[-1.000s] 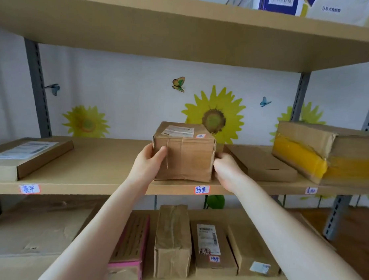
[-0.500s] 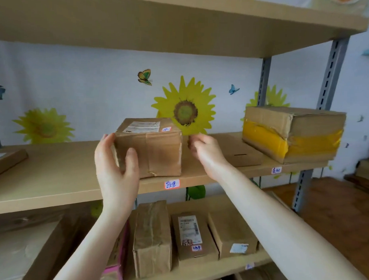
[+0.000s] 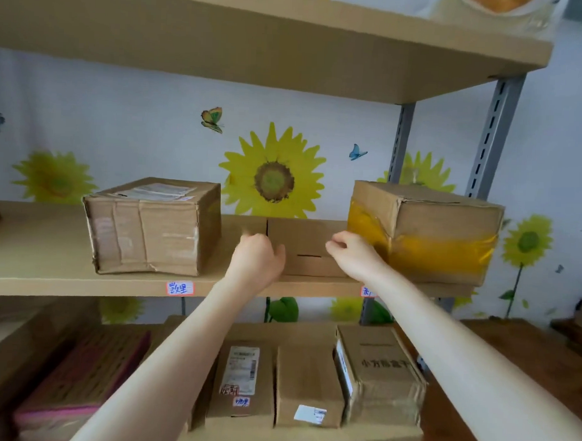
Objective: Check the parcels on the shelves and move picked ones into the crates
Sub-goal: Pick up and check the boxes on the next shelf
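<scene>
Right at the flat box [image 3: 307, 242] on the middle shelf [image 3: 34, 244], left hand [image 3: 258, 260] sits at its left end, right hand [image 3: 356, 255] over its right side; fingers curled, can't tell if they actually grip it.

A parcel storeroom or small pick-up point, by the look of it: steel racking on slotted grey uprights [image 3: 490, 135], with shelves [image 3: 50, 281] lined in brown cardboard and loaded with sealed cartons. A taped box [image 3: 150, 228] carries a printed shipping label on top, a bigger carton [image 3: 424, 238] is bound in yellow tape, and a barcoded parcel [image 3: 241, 383] lies on the shelf below. Handwritten tags [image 3: 179, 287] are stuck along the shelf edges. Sunflower wallpaper [image 3: 273, 173] with butterflies and a wooden floor [image 3: 509, 353] suggest a small room, not a warehouse
</scene>
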`<action>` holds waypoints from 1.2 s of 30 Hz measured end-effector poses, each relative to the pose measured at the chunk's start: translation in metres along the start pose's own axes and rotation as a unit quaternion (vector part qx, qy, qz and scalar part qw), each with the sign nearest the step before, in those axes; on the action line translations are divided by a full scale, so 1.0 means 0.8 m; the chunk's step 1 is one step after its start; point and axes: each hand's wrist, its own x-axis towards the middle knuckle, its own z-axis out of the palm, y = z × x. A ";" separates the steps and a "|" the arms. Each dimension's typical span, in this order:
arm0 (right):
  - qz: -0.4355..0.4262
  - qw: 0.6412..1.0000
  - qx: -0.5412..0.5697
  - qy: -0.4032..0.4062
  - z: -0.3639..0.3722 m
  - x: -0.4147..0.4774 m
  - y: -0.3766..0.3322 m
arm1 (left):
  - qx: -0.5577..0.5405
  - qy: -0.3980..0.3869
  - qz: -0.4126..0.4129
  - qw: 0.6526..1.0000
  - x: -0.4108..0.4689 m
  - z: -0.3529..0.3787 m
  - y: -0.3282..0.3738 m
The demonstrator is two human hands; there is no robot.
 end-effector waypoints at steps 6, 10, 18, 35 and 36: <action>0.000 0.985 0.173 0.024 0.008 -0.004 0.011 | -0.188 0.063 -0.060 0.978 0.009 0.001 0.003; 0.046 0.941 0.335 -0.012 0.007 -0.016 -0.001 | -0.430 0.143 0.016 0.891 -0.013 0.005 0.020; 0.026 0.877 0.448 -0.171 -0.018 -0.010 -0.038 | -0.236 0.079 0.274 0.929 -0.036 0.007 0.027; 0.009 0.868 0.493 0.059 0.005 -0.031 -0.028 | -0.252 0.107 0.009 0.962 -0.027 -0.005 -0.029; 0.005 0.869 0.491 0.056 0.004 -0.032 -0.029 | -0.271 0.107 -0.002 0.957 -0.028 -0.006 -0.029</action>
